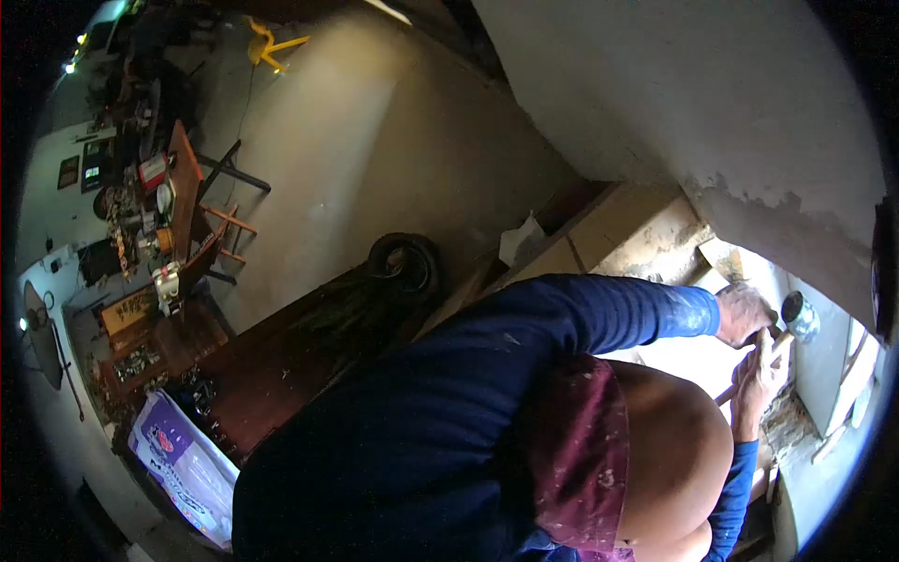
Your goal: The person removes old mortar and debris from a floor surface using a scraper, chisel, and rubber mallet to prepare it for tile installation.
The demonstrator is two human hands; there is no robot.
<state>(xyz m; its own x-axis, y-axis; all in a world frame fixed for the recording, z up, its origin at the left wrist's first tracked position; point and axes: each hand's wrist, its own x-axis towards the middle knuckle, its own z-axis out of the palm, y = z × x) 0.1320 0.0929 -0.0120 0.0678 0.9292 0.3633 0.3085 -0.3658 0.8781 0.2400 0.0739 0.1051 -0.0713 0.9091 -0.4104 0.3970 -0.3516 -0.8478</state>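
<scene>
My left hand (744,314), at the end of a dusty blue sleeve, is closed. Its fingers meet those of the other hand, and whatever they grip is hidden. Just below it, my right hand (762,377) is wrapped round the wooden handle of a hammer (801,316). The hammer's thick, round, grey head sits beyond the fingers, close to the pale wall. The handle's other end shows past the palm. Behind the hands lies a brightly lit white surface (688,361).
A rough plastered wall (730,103) rises at upper right. Pale blocks or boards (623,229) lie below it. A tyre (405,265) rests on the floor, a purple and white bag (183,468) stands lower left, and wooden furniture (187,187) and a yellow stand (269,45) are farther off.
</scene>
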